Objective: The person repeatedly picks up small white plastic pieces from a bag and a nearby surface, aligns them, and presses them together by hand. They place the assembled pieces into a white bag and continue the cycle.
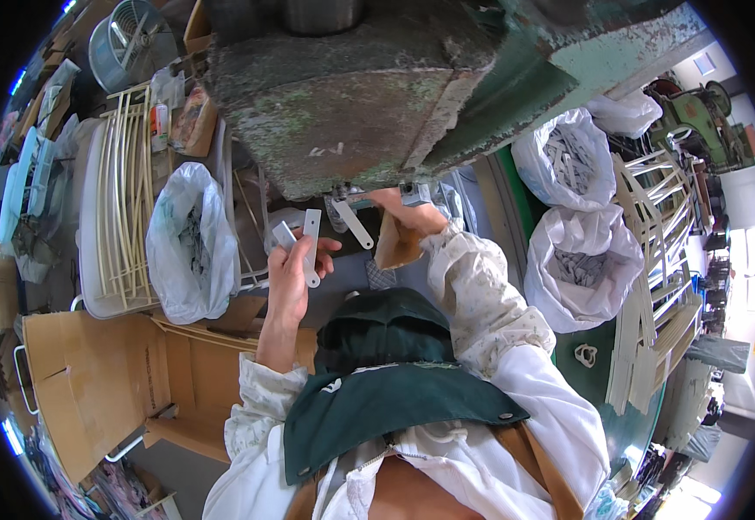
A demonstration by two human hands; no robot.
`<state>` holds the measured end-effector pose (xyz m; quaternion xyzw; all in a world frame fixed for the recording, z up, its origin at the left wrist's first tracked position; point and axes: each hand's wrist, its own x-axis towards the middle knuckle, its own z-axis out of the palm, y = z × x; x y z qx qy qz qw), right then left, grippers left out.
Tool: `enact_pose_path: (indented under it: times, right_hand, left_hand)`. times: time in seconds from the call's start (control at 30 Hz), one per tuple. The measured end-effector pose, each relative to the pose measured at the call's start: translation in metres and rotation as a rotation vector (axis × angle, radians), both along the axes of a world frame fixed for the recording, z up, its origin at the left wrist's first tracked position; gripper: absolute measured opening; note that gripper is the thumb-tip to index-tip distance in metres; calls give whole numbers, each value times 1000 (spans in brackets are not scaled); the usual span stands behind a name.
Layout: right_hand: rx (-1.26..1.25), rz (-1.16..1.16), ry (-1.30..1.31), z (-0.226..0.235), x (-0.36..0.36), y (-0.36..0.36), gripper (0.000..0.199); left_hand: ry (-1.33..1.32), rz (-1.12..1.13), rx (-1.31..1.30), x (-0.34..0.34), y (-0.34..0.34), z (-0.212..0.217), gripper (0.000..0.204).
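Observation:
My left hand (295, 264) is raised in front of a big worn green press machine (377, 87) and holds two or three flat white metal strips (311, 243) fanned upward. My right hand (399, 206) reaches under the machine's head, fingers pinching another white strip (353, 224) that slants down to the left. A brown cardboard piece (395, 247) lies just below my right wrist. Both arms wear dirty white sleeves, and a dark green apron covers my lap.
A white plastic bag of small parts (188, 243) hangs at my left, beside a rack of long cream rods (122, 191). Two more filled white bags (581, 260) sit at the right, with stacked cream frames (663, 286) beyond. Cardboard boxes (91, 381) stand lower left.

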<state>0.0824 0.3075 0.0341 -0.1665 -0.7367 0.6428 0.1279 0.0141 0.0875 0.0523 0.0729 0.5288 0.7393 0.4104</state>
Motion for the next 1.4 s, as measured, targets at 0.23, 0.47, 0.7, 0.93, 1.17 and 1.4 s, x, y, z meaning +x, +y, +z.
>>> enact_pose_path:
  times: [0.23,0.47,0.7,0.93,1.17,1.4]
  right_hand:
    - [79,5,-120,26,-1,-23,32]
    - [240,-43,-100,33,26,-33,19]
    - [-121,16,-189,42,36,-42,17]
    - [-146,29,-162,46,35,-44,17]
    - [-140,16,-184,43,40,-44,20]
    - [-129,61,-80,29,44,-42,22]
  left_hand:
    - [175,-53,7,-1,14,9,25]
    - [239,-114,-8,-11,33,18,23]
    - [312,-221,-84,-13,40,28,22]
    - [327,-143,-90,-12,39,24,23]
    - [178,-163,-176,-13,27,5,24]
    - [100,-94,-174,-15,16,7,24]
